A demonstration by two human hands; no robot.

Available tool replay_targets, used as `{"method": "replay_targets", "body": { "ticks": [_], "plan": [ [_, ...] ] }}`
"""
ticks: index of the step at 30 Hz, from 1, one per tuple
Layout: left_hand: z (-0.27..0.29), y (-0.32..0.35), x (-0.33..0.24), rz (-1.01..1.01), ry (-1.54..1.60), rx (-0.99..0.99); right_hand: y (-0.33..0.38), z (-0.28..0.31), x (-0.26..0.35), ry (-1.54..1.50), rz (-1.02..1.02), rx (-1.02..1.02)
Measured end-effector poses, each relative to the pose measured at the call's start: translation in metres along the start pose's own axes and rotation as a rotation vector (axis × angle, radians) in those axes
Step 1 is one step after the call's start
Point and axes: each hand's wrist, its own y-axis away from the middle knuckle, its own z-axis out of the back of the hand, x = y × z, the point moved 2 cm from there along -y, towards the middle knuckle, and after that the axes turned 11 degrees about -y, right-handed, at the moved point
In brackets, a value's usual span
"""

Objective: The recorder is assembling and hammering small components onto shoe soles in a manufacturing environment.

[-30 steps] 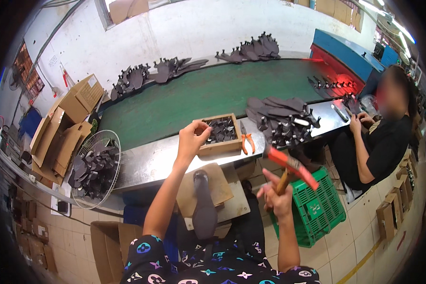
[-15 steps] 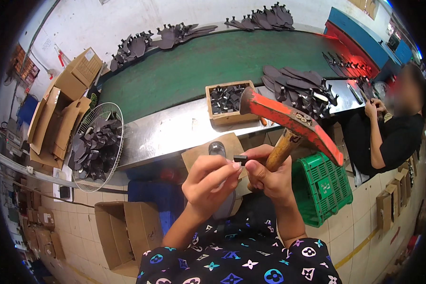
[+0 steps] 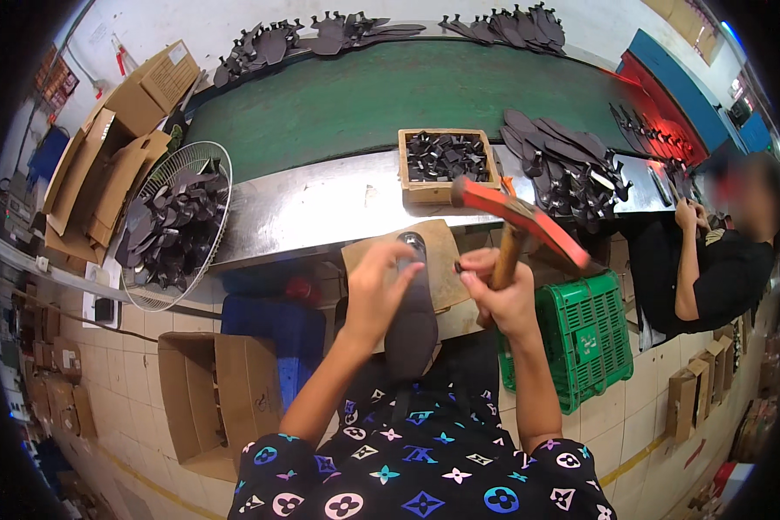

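Observation:
My right hand [image 3: 507, 299] is closed round the wooden handle of a hammer [image 3: 524, 221] with a worn red head, held upright. Its thumb and forefinger pinch a small black piece [image 3: 458, 268]. My left hand [image 3: 375, 290] has its thumb and fingers apart, beside the upper end of a dark shoe sole [image 3: 410, 334], with nothing visible in it. The sole lies lengthwise in front of me, with a shiny dark rounded heel [image 3: 413, 241] at its far end. Beneath that end is a tan board [image 3: 446, 260]. Whether my left fingertips touch the sole, I cannot tell.
A wooden box [image 3: 447, 186] of small black pieces stands on the metal bench edge [image 3: 312, 204]. Heeled soles [image 3: 563, 165] are piled to its right. A wire basket [image 3: 178, 234] stands left, a green crate [image 3: 585, 338] right. A co-worker [image 3: 728, 260] sits at the right.
My left hand has let go of the small black piece and moved left to the sole's heel end. The piece stays in my right fingers with the hammer. The view has shifted.

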Motion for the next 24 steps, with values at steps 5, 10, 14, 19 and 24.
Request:
{"method": "replay_targets", "body": {
  "ticks": [5, 10, 14, 19, 24],
  "plan": [
    [-0.018, -0.014, 0.051, 0.160, -0.135, 0.132, -0.053, -0.010, -0.023, 0.290, -0.013, 0.082],
    [-0.016, -0.007, 0.056, 0.343, 0.038, 0.194, -0.074, -0.016, -0.052, 0.321, 0.146, 0.227],
    [-0.014, -0.002, 0.055, 0.367, 0.101, 0.180, -0.072, -0.015, -0.057, 0.486, 0.136, 0.248],
    [-0.018, 0.004, 0.064, 0.332, 0.050, 0.196, -0.065, -0.027, -0.035, 0.547, 0.257, 0.302],
    [-0.024, 0.005, 0.071, 0.340, 0.140, 0.148, -0.063, -0.034, -0.020, 0.731, 0.288, 0.385]
  ]
}}
